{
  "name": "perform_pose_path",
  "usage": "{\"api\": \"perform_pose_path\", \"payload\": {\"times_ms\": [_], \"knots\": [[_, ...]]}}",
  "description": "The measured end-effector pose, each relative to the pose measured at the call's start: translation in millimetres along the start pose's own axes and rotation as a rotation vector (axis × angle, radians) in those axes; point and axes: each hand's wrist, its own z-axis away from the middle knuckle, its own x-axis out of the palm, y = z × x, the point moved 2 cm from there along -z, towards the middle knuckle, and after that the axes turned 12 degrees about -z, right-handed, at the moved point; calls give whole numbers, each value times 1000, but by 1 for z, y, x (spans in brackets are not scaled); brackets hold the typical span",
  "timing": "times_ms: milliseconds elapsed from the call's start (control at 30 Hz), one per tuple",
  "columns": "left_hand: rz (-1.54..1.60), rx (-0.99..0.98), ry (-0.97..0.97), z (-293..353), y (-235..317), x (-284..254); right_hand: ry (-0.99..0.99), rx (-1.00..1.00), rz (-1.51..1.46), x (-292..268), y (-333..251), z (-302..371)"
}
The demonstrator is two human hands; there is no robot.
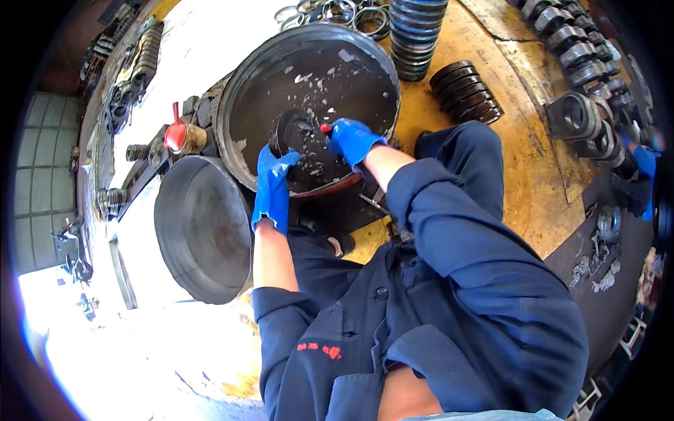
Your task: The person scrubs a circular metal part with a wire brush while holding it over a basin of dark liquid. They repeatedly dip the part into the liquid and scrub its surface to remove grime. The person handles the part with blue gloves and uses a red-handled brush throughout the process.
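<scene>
A large round metal basin [226,116] holds dark liquid with pale bits floating on it. Over its near side, my left hand [274,172], in a blue glove, is closed on the edge of a dark round metal part [286,132]. The lower part of that piece is hard to separate from the liquid. To its right, my right hand [351,142], also blue-gloved, is closed round a red-ended tool [325,128]. The tool's tip lies near the metal part, too small and dark to name its kind.
An upturned or tilted second basin [203,231] stands at left. A red-topped can [175,137] is behind it. Stacked metal rings [418,35] and a dark ring stack [463,91] stand beyond the basin's right. Rows of machined parts [576,52] line the far right; another person's blue glove [644,165] shows there.
</scene>
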Motion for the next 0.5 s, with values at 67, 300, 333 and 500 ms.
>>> {"api": "perform_pose_path", "payload": {"times_ms": [67,300,333,500], "knots": [[59,-4,-23,-7,-15,1,66,-105,-113,-9,14,-14],[29,-82,57,-13,-61,-18,-94,-211,-1100,-23,-14,-9],[13,-109,53,-15,-66,-23,-180,-249,-1046,-20,-31,-9],[-843,375,-12,-27,-44,-6,-359,-574,-755,11,-80,-14]]}}
